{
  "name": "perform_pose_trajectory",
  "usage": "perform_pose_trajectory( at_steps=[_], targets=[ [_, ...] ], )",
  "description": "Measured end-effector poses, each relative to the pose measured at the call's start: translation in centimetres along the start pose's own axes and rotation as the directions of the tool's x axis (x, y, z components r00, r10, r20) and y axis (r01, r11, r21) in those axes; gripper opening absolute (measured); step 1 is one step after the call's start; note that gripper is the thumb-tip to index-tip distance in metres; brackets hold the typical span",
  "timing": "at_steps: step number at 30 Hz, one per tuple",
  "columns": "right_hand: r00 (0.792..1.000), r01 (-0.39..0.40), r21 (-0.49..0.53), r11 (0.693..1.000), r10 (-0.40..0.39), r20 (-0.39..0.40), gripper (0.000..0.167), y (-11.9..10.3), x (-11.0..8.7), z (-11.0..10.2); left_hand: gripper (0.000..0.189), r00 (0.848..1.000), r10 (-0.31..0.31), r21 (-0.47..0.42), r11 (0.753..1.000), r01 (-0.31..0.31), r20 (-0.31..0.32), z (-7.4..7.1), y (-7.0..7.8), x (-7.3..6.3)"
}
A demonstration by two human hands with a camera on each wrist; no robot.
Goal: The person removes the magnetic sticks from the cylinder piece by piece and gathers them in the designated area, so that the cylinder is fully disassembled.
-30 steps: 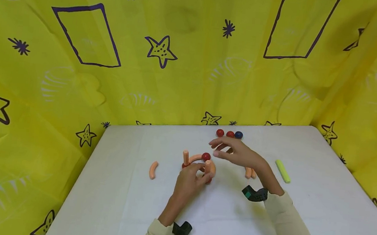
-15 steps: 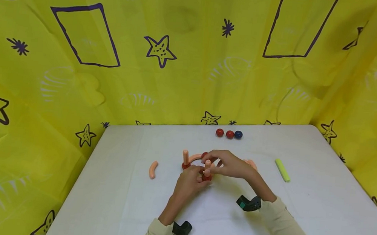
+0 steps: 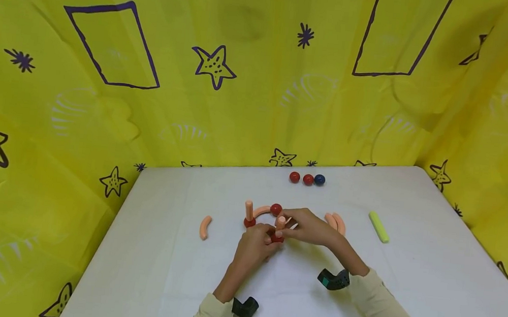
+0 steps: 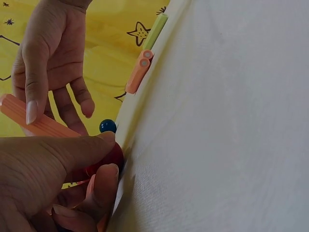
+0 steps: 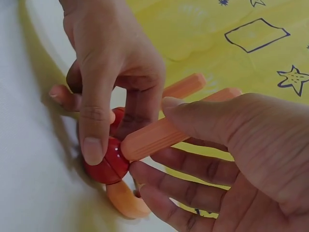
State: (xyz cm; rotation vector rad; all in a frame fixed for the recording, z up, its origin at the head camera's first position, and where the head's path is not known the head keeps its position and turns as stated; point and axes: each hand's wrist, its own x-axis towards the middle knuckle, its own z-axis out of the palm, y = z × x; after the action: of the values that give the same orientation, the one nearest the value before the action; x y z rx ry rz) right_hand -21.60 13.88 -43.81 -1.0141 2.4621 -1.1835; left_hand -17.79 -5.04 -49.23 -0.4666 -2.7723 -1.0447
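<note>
Although the right hand [image 3: 307,226] was raised and apart from the assembly a second ago, it is now at the near peach rod [image 5: 157,137], which it pinches lightly between thumb and finger, its other fingers loosely extended. The left hand [image 3: 255,243] grips the near red ball [image 5: 116,166] between thumb and curled fingers. The rod's lower end meets that ball between the two hands; how deeply it is seated cannot be determined. A curved section [image 5: 126,200] joins the same ball. Just beyond the left hand, a second rod [image 3: 249,210] stands on the left red ball [image 3: 250,223], from which a curved link [image 3: 261,210] runs to the far red ball [image 3: 276,209] at the right hand's fingertips; contact there cannot be confirmed. Both hands now bear on one joint, judged to mean the left is steadying the ball while the right sets or adjusts the rod. The loose stock on the worktop [image 3: 156,271] shows no change of place: a curved piece [image 3: 205,228] left of the left hand, a curved pair [image 3: 340,225] and green rod [image 3: 378,227] to the right of the right hand, two red balls [image 3: 308,179] and a blue ball [image 3: 319,180] beyond it.
</note>
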Motion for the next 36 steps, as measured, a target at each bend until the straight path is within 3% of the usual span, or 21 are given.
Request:
perform_pose_trajectory(
  at_steps=[21, 27, 36],
  targets=[
    [0.995, 0.004, -0.007, 1.0, -0.005, -0.098, 0.014, 0.8, -0.4, 1.2, 0.033, 0.999, -0.042, -0.031, 0.999, 0.043, 0.023, 0.1, 0.0, 0.1],
    [0.991, 0.044, -0.096, 0.994, -0.056, -0.122, 0.015, 0.6, -0.6, 1.4, 0.036, 0.998, -0.053, -0.035, 0.998, 0.054, 0.035, 0.0, 0.1, 0.0],
    [0.983, 0.033, -0.183, 0.983, -0.066, -0.174, 0.014, 0.6, -0.6, 1.7, 0.033, 0.999, -0.035, -0.03, 0.999, 0.036, 0.024, -0.1, 0.1, 0.0]
  ],
)
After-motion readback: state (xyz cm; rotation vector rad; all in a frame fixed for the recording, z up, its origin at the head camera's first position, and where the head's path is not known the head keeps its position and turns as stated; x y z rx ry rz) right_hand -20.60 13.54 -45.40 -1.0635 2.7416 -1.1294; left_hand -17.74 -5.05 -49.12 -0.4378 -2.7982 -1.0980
